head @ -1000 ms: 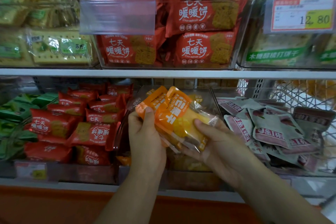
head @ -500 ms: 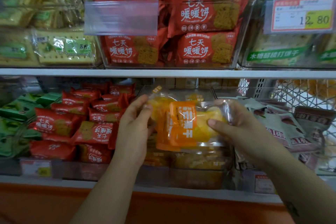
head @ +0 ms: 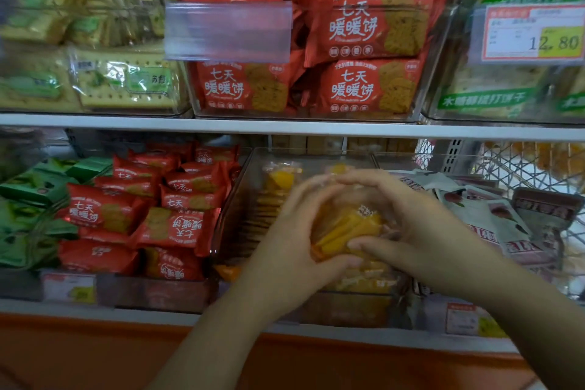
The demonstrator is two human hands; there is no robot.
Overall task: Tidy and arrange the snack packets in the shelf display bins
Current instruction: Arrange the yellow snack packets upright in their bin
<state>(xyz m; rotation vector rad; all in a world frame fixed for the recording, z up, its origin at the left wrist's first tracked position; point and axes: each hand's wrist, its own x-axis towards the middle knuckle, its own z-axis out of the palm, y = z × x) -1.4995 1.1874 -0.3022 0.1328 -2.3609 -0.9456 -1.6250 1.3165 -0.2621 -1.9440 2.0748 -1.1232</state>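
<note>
The left hand [head: 294,244] and right hand [head: 424,228] have lowered the orange packets [head: 345,225] into the clear middle bin [head: 247,196] since a moment ago, fingers curled round them, so this bin looks nearly settled, while the jumbled grey-white packets [head: 474,212] to the right seem untidied.

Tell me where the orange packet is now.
Head view, lower centre: the orange packet is gripped between the left hand and right hand at the clear bin, with red packets to its left and white packets to its right.
</note>
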